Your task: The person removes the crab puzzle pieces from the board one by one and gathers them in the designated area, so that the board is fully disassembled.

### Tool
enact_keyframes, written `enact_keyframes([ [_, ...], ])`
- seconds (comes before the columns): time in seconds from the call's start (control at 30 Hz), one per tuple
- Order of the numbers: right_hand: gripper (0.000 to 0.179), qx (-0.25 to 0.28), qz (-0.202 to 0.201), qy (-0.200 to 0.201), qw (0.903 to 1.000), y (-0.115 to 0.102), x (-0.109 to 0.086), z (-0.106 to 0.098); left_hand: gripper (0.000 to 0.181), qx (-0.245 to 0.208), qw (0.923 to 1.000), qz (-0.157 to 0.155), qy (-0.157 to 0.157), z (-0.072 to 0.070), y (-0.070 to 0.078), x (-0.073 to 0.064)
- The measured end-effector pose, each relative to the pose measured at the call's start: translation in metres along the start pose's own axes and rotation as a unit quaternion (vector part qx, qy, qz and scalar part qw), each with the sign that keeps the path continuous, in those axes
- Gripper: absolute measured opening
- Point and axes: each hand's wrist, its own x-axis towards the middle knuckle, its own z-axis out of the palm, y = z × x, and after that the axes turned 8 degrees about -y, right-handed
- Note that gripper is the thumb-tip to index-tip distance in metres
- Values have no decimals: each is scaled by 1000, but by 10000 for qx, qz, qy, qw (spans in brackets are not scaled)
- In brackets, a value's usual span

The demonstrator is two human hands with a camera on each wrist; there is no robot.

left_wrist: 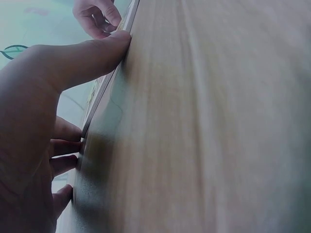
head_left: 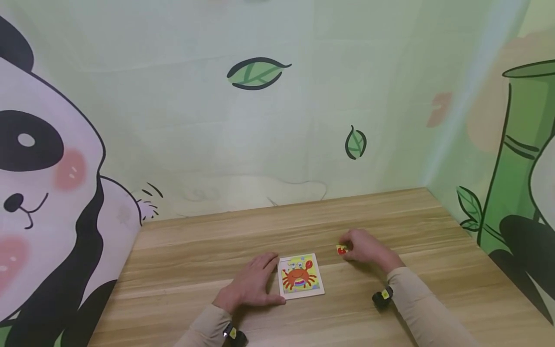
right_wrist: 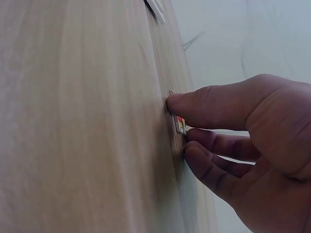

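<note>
A square crab picture puzzle (head_left: 300,277) in a pale frame lies flat on the wooden table. My left hand (head_left: 256,282) rests along its left side, thumb at the lower left corner and fingertips near the upper left. The left wrist view shows that thumb (left_wrist: 97,56) laid straight against the frame's edge. Right of the puzzle and a little farther back, my right hand (head_left: 364,246) pinches a small red and yellow puzzle piece (head_left: 341,249). In the right wrist view the piece (right_wrist: 180,125) is close to the tabletop, mostly covered by thumb and fingers.
The wood-grain table (head_left: 208,250) meets a pale green backdrop (head_left: 195,120) printed with leaves. A printed panda (head_left: 52,193) is on the left and printed bamboo (head_left: 516,159) on the right. Each wrist wears a small black camera (head_left: 382,299).
</note>
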Motion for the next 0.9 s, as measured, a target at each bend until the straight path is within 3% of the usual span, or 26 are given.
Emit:
enact_keyframes([
  [0.9, 35, 282, -146, 369, 9988, -6, -2, 0, 105, -25, 10000, 3, 5, 0, 0, 0],
])
